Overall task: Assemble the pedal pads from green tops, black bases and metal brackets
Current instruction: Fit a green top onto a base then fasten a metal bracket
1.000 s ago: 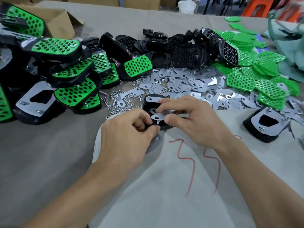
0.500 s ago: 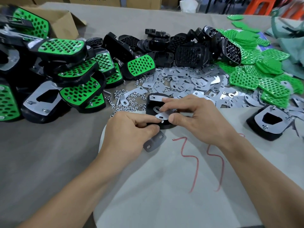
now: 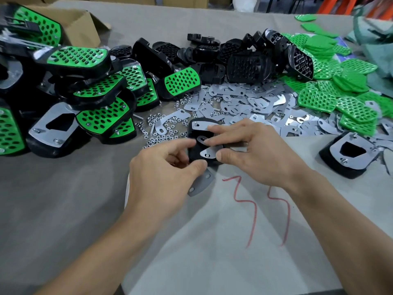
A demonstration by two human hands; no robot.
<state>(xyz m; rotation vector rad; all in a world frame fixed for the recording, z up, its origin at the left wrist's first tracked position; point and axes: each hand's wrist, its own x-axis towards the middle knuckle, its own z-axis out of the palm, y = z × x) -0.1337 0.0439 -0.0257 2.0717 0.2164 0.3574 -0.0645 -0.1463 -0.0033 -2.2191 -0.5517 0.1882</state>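
A black pedal base [image 3: 194, 153] lies face down at the table's middle with a metal bracket [image 3: 207, 153] on its back. My right hand [image 3: 251, 150] pinches that bracket between thumb and forefinger, holding it against the base. My left hand [image 3: 163, 171] grips the base's near left edge, thumb and forefinger curled toward the bracket's hole. A loose grey plate [image 3: 202, 185] lies under my left thumb on the cloth. Whether a nut sits in my left fingers is hidden.
Finished green-topped pads [image 3: 89, 92] are heaped at the left by a cardboard box [image 3: 85, 24]. Black bases [image 3: 244, 58] line the back, loose brackets [image 3: 244, 103] and nuts [image 3: 161, 126] the middle, green tops [image 3: 340, 90] the right. A bracketed base [image 3: 350, 154] sits at right.
My right hand has pressed the bracket down flatter onto the base, and my left forefinger has stretched out toward it. The pad stays in place.
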